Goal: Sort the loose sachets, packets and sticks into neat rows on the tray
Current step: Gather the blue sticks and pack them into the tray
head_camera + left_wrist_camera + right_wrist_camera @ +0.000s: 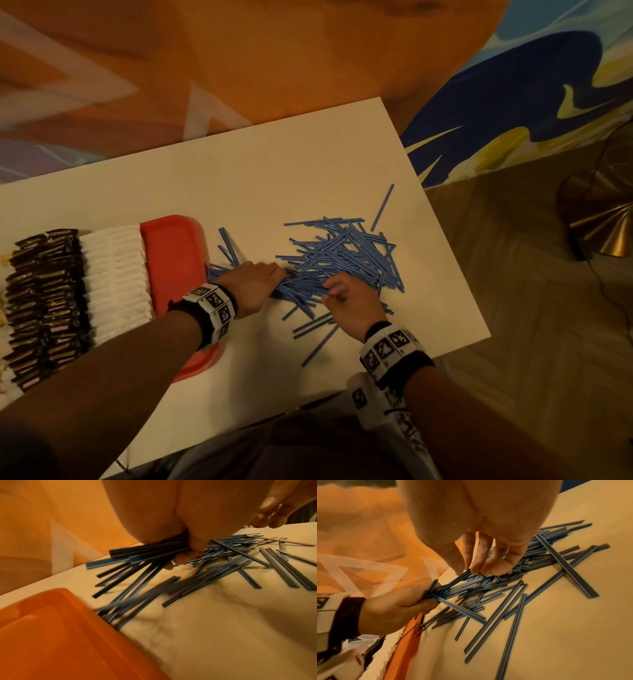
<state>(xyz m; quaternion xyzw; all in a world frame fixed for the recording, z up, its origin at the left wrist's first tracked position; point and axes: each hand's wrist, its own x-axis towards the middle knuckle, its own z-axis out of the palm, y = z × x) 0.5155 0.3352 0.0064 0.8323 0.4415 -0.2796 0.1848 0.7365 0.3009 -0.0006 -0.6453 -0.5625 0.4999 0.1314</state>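
Left hand (255, 281) grips a bundle of blue sticks (342, 257) beside the red tray (171, 246); right hand (346, 305), fingers loosely curled, touches the pile

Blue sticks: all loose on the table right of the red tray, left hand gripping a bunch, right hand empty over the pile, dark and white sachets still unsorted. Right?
One thing is off: the dark sachets and white sachets already lie in neat rows on the red tray, as the head view shows. The rest holds: blue sticks loose on the table, left hand gripping a bunch, right hand over the pile.
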